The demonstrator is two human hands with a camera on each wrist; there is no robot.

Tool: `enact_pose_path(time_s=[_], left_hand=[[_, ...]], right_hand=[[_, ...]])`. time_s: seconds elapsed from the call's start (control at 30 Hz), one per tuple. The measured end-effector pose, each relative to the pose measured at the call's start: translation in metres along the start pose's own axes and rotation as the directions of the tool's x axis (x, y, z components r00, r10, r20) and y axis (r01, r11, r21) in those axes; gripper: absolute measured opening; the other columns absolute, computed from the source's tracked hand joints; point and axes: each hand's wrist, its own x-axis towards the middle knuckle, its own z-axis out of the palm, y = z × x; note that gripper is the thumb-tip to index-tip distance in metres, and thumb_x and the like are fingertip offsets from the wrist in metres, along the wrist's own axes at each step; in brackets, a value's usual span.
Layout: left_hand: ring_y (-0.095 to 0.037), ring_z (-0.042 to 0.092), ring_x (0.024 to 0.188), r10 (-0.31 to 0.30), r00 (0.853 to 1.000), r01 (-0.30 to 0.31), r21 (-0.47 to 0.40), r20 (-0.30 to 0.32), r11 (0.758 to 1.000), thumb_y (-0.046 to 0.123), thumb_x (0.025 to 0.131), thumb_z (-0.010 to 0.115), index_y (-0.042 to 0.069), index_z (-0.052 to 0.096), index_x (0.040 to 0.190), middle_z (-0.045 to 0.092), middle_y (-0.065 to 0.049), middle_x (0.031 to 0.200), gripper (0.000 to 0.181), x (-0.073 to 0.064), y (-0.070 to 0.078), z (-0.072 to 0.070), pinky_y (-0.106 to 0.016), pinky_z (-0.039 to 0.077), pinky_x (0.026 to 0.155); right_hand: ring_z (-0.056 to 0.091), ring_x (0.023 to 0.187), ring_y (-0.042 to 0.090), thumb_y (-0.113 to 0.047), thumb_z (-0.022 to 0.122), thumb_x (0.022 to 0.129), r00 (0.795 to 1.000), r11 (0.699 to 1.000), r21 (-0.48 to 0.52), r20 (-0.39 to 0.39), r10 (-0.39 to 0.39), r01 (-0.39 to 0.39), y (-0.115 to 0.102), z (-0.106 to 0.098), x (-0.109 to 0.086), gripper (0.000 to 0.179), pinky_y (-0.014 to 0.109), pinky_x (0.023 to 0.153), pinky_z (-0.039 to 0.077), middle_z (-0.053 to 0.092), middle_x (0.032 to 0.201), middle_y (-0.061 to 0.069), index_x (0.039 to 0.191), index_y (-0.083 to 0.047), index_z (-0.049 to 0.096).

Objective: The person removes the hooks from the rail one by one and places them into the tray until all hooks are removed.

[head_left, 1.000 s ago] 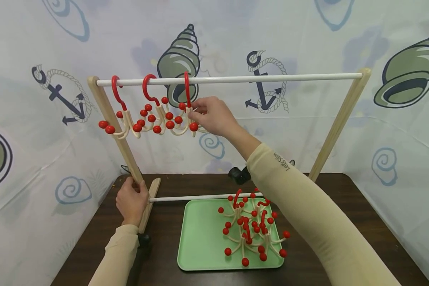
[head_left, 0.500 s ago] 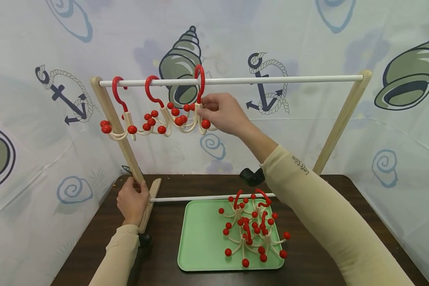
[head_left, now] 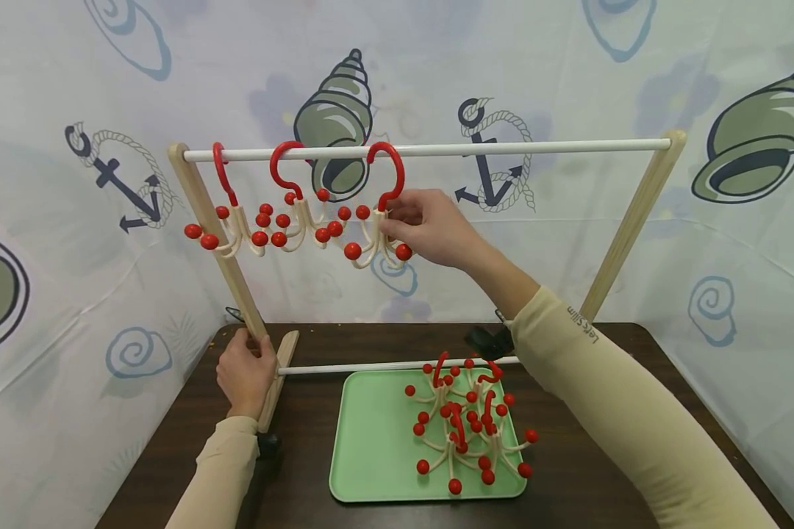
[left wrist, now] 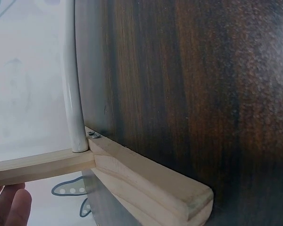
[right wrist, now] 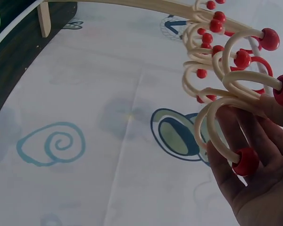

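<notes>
My right hand point(head_left: 440, 229) pinches the cream stem of a multi-arm hook hanger point(head_left: 397, 176) with a red hook and red ball tips. Its hook lies over the white top rail point(head_left: 503, 148); whether the rail bears its weight I cannot tell. To its left, two similar hangers, one in the middle point(head_left: 278, 165) and one at the far left point(head_left: 221, 176), hang on that rail. In the right wrist view, fingers and thumb surround the held hanger's curved arms point(right wrist: 217, 115). Low on the rack's left wooden post point(head_left: 228, 268), my left hand point(head_left: 245, 373) grips the wood.
A green tray point(head_left: 364, 441) on the dark table point(head_left: 304, 507) bears several more hangers point(head_left: 459, 441) on its right side. A lower white rail point(head_left: 344, 368) passes behind it. The right post point(head_left: 625, 235) and the left wooden foot point(left wrist: 151, 183) support the rack.
My right hand has moved right and a little down with the third hanger. Its hook has turned broadside and lowered onto or against the rail. The other two hangers sway; my left hand stays put.
</notes>
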Motion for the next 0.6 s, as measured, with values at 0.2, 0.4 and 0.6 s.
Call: enact_pose_path(time_s=[0.2, 0.4, 0.6], left_hand=[[-0.038, 0.065, 0.070, -0.017, 1.000, 0.017, -0.012, 0.004, 1.000, 0.024, 0.089, 0.068, 0.006, 0.065, 0.094, 0.069, -0.014, 0.080, 0.019, 0.001, 0.000, 0.001, -0.058, 0.043, 0.057], [-0.038, 0.065, 0.070, -0.032, 0.999, 0.032, -0.002, 0.012, 0.999, 0.025, 0.089, 0.067, 0.006, 0.065, 0.094, 0.070, -0.014, 0.081, 0.019, 0.001, 0.000, 0.001, -0.058, 0.043, 0.058], [-0.039, 0.065, 0.070, -0.027, 1.000, 0.027, -0.002, 0.015, 1.000, 0.023, 0.090, 0.067, 0.005, 0.065, 0.095, 0.069, -0.014, 0.081, 0.019, 0.001, 0.001, 0.000, -0.058, 0.043, 0.058]], right_hand=[[0.068, 0.091, 0.024, -0.015, 0.066, 0.092, 0.998, 1.000, -0.003, 0.059, 0.012, -0.012, 0.017, 0.005, -0.015, 0.035, 0.035, 0.078, 0.054, 0.071, 0.106, 0.010, 0.125, -0.003, 0.063], [0.064, 0.079, 0.022, -0.016, 0.070, 0.087, 0.986, 0.996, -0.066, 0.150, 0.073, -0.064, 0.039, 0.021, -0.028, 0.022, 0.033, 0.067, 0.052, 0.071, 0.088, 0.003, 0.107, -0.008, 0.069], [0.056, 0.072, 0.016, -0.012, 0.070, 0.081, 0.966, 0.991, -0.131, 0.250, 0.070, -0.038, 0.068, 0.051, -0.043, 0.012, 0.030, 0.066, 0.046, 0.066, 0.076, -0.005, 0.093, -0.014, 0.070]])
